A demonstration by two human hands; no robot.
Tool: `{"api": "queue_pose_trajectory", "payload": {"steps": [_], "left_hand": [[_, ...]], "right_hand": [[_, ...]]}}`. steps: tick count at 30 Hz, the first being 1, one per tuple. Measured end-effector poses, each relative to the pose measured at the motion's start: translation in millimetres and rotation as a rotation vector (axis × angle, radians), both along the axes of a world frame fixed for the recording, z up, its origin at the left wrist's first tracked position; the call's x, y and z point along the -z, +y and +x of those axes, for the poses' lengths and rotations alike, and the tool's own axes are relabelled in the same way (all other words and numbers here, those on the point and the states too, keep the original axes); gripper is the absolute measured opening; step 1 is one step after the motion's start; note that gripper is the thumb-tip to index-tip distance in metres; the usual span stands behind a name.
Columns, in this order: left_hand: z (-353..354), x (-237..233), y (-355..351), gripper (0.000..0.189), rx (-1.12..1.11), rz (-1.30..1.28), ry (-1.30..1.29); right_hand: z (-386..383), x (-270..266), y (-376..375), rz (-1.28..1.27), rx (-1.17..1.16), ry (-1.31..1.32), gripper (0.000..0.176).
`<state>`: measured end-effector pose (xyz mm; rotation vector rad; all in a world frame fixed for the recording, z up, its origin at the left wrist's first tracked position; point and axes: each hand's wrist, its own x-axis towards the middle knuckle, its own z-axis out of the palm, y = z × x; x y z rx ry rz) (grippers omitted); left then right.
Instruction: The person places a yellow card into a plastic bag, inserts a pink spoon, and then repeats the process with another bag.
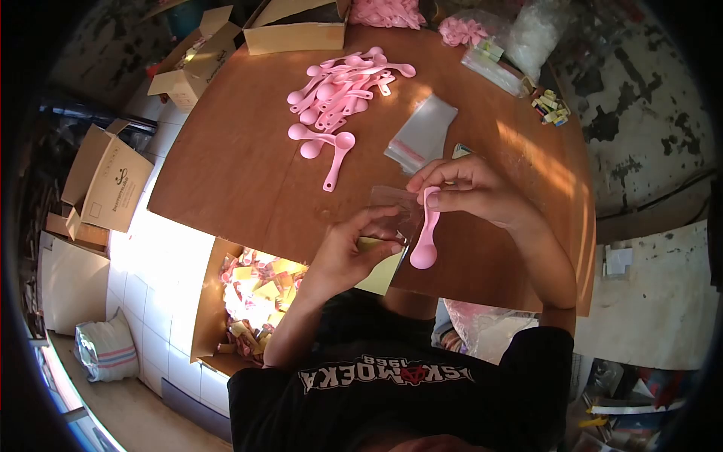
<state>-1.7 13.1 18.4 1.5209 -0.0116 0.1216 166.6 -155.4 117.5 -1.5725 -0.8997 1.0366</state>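
My right hand pinches a pink measuring spoon by its handle end, its round bowl hanging downward. In my left hand is a clear plastic bag, gripped between thumb and fingers. A yellow card shows below that thumb. The spoon is just to the right of the bag and card. Beyond my hands lies a stack of flat clear bags. Further left on the table, a few loose pink spoons sit in front of a larger pile of pink spoons.
The brown wooden table has an open cardboard box at its far edge. Small yellow cards lie at the far right. A box of packed pieces stands below the near left edge. More cartons are left.
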Motion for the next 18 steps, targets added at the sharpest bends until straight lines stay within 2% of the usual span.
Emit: {"api": "queue_pose_trajectory", "payload": {"steps": [2, 4, 9, 12, 14, 18], "left_hand": [[-2.2, -2.0, -0.2, 0.051, -0.005, 0.037, -0.025], [-3.3, 1.2, -1.1, 0.053, -0.093, 0.121, -0.103], [-6.6, -4.3, -2.9, 0.053, -0.089, 0.046, -0.117], [-7.0, -2.5, -2.6, 0.054, -0.118, 0.067, -0.119], [-8.4, -1.7, -2.9, 0.055, -0.142, 0.086, -0.116], [-10.0, -13.4, -10.4, 0.053, -0.125, 0.081, -0.127]], "right_hand": [[-13.3, -0.5, 3.1, -0.095, -0.003, -0.014, 0.018], [-17.4, 2.5, 2.9, -0.047, 0.029, -0.038, 0.020], [-19.1, 8.6, -0.7, 0.013, 0.105, -0.075, 0.020], [-23.9, -4.4, -11.2, 0.097, 0.169, -0.093, 0.019], [-25.3, -14.8, -19.7, 0.253, 0.394, -0.102, 0.018], [-24.6, -20.8, -20.6, 0.424, 0.498, -0.155, 0.018]]}}
